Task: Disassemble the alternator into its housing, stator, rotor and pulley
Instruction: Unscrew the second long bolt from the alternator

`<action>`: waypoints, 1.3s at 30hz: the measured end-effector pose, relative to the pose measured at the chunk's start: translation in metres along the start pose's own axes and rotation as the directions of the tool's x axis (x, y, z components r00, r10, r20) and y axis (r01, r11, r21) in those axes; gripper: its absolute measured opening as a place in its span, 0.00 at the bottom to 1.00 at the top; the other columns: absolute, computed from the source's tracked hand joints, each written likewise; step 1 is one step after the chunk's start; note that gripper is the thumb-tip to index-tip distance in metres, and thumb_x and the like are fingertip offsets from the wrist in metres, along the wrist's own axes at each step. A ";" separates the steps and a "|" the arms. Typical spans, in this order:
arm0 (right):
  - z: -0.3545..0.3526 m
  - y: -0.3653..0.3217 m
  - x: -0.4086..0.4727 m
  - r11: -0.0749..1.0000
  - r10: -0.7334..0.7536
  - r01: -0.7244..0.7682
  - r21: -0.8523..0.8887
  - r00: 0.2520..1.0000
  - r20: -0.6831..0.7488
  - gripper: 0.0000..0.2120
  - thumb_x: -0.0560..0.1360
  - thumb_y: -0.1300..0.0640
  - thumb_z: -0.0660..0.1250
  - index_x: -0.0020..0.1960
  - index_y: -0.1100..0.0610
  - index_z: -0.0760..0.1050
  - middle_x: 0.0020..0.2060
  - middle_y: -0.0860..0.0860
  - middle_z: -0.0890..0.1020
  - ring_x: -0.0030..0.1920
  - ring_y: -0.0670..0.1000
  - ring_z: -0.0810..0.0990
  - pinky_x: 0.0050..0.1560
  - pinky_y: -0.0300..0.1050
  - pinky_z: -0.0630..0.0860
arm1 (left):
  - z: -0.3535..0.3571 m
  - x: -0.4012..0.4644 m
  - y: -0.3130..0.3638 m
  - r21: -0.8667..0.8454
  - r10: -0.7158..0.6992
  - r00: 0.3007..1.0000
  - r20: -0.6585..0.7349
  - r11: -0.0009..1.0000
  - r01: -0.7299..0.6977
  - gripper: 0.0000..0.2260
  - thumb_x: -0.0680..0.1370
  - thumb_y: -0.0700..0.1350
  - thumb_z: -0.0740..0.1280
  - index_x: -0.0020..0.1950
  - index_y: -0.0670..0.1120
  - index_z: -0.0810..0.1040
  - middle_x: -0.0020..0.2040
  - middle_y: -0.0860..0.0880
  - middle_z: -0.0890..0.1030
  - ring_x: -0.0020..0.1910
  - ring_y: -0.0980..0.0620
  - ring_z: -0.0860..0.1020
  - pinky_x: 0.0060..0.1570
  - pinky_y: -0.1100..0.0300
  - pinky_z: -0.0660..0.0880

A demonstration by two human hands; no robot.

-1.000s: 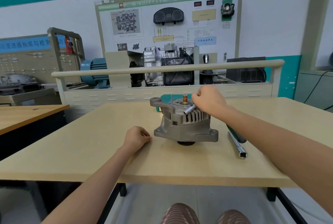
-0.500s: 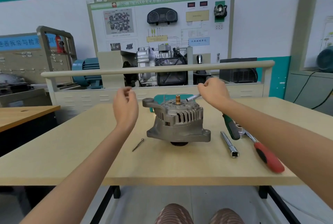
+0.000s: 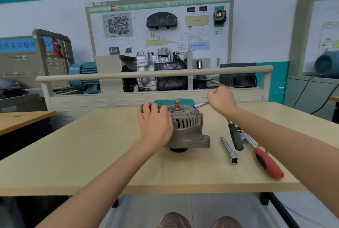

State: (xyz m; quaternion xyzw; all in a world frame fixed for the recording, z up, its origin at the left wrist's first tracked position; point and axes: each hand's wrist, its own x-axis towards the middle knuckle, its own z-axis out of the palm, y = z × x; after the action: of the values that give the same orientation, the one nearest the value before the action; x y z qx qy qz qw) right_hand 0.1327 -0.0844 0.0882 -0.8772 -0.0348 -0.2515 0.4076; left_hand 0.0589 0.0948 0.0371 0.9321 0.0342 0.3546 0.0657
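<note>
Left hand (image 3: 156, 127) rests with spread fingers on the alternator (image 3: 187, 127); right hand (image 3: 221, 99) is closed around a thin long bolt (image 3: 219, 84), above the table (image 3: 91, 145)

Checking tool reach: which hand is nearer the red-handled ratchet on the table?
Right. The right hand is raised above the table behind the red-handled ratchet, gripping a small tool; the left hand rests on the alternator, further away to the left.
</note>
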 end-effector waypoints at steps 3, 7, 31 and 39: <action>0.002 0.003 -0.003 0.998 -0.020 0.019 -0.061 0.999 -0.031 0.08 0.78 0.59 0.56 0.43 0.60 0.69 0.34 0.54 0.71 0.35 0.53 0.70 0.31 0.43 0.63 | 0.005 -0.002 -0.005 0.019 0.044 0.997 -0.059 0.999 -0.043 0.16 0.83 0.49 0.51 0.66 0.49 0.71 0.65 0.48 0.72 0.71 0.45 0.58 0.67 0.49 0.54; 0.002 0.004 -0.006 0.993 -0.040 0.034 -0.113 0.998 -0.052 0.07 0.79 0.57 0.56 0.47 0.60 0.70 0.39 0.56 0.75 0.36 0.52 0.72 0.29 0.42 0.63 | 0.008 -0.003 -0.007 -0.037 0.056 0.995 -0.083 0.998 -0.059 0.15 0.83 0.47 0.52 0.65 0.49 0.72 0.65 0.48 0.72 0.70 0.44 0.58 0.67 0.49 0.53; 0.004 -0.009 -0.021 0.973 -0.226 0.223 -0.055 0.972 -0.061 0.09 0.78 0.55 0.58 0.47 0.59 0.73 0.31 0.47 0.73 0.39 0.50 0.74 0.30 0.41 0.68 | -0.007 0.043 -0.039 -0.520 0.188 0.954 0.233 0.853 -0.041 0.17 0.82 0.33 0.53 0.60 0.41 0.79 0.56 0.48 0.72 0.67 0.45 0.67 0.71 0.50 0.61; 0.008 -0.027 -0.023 0.886 -0.415 0.390 -0.251 0.908 -0.057 0.14 0.77 0.51 0.58 0.35 0.55 0.66 0.28 0.48 0.70 0.34 0.52 0.73 0.33 0.44 0.65 | -0.005 0.013 0.009 -0.602 0.001 0.995 0.100 0.796 0.060 0.20 0.83 0.47 0.56 0.73 0.40 0.65 0.71 0.43 0.68 0.72 0.46 0.63 0.72 0.51 0.60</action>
State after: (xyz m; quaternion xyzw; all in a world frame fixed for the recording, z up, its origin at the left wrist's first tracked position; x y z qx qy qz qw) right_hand 0.1085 -0.0573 0.0918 -0.8774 -0.1639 -0.3805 0.2418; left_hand 0.0653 0.0874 0.0505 0.8776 -0.0692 0.3014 0.3663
